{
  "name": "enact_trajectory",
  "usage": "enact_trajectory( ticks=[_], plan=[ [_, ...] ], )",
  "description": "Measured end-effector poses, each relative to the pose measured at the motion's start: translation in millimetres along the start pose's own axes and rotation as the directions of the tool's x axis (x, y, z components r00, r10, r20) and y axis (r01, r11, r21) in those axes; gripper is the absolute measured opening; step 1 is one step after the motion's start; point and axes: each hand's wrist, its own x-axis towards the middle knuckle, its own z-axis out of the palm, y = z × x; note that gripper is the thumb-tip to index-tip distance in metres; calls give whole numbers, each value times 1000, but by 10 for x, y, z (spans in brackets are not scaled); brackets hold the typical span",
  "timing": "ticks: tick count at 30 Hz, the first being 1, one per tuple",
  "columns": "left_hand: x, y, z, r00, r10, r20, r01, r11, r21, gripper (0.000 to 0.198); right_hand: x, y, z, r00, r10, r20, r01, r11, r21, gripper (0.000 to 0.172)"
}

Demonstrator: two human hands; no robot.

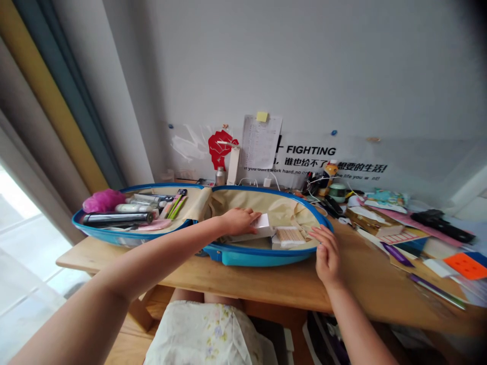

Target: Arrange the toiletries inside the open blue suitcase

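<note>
A blue suitcase (262,258) with a beige lining lies spread out in two halves on the wooden table. My left hand (239,221) reaches into its right half, fingers closed over a white box (262,225); part of the box is hidden under the hand. Just right of the box is a clear pack of cotton swabs (288,236). At the right end of the case, my right hand (327,253) rests against the blue rim with its fingers stretched and no object in them. Beige straps (300,218) lie inside the lining near it.
The left half carries a pink bath puff (103,201), a black cylinder (117,218), several tubes and green pens (175,207). Papers, an orange piece (466,266) and purple items (397,253) clutter the table (365,284) on the right. A white lamp (233,165) stands behind.
</note>
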Motion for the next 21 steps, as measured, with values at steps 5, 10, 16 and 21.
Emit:
enact_trajectory(
  ticks=[5, 10, 16, 21],
  plan=[
    [17, -20, 11, 999, -32, 33, 33, 999, -24, 62, -7, 0, -1, 1000, 28, -2, -28, 1000, -9, 36],
    [110, 1, 108, 998, -20, 62, 22, 999, -38, 59, -17, 3, 2, 1000, 31, -1, -31, 999, -9, 36],
    [217, 61, 175, 989, 15, 146, -16, 1000, 3, 57, -14, 8, 5, 1000, 8, -13, -8, 1000, 4, 35],
    [265, 100, 161, 977, 29, 211, -29, 1000, -4, 60, -20, 11, 7, 1000, 3, -4, -3, 1000, 13, 35]
  ],
)
